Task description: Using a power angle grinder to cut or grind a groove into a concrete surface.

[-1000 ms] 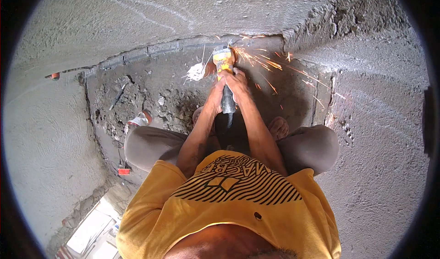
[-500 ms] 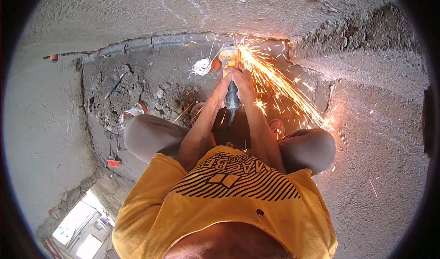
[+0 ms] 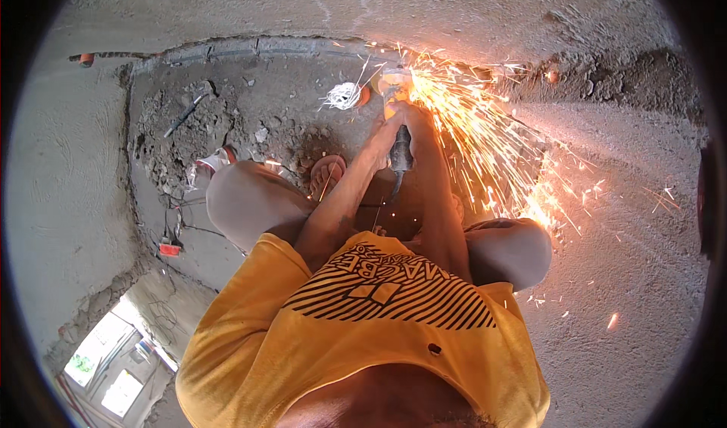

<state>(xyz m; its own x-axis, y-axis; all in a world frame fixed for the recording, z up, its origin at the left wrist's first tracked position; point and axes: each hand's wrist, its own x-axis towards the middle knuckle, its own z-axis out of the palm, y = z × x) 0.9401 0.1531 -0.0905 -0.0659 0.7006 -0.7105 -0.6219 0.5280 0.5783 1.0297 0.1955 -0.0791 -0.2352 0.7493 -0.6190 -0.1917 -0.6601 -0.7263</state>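
In the head view, the left hand [image 3: 385, 131] and right hand [image 3: 416, 119] were both closed around the yellow-and-black angle grinder [image 3: 396, 95], its head near the foot of the rough wall [image 3: 424, 12]; its disc could not be made out. Sparks [image 3: 473, 136] fanned rightward toward the right knee [image 3: 511, 250], veiling the floor there. A white stringy bundle [image 3: 342, 96] sat just left of the grinder head. Farther left lay rubble [image 3: 261, 135], a dark-handled tool [image 3: 185, 116] and a red box [image 3: 170, 249].
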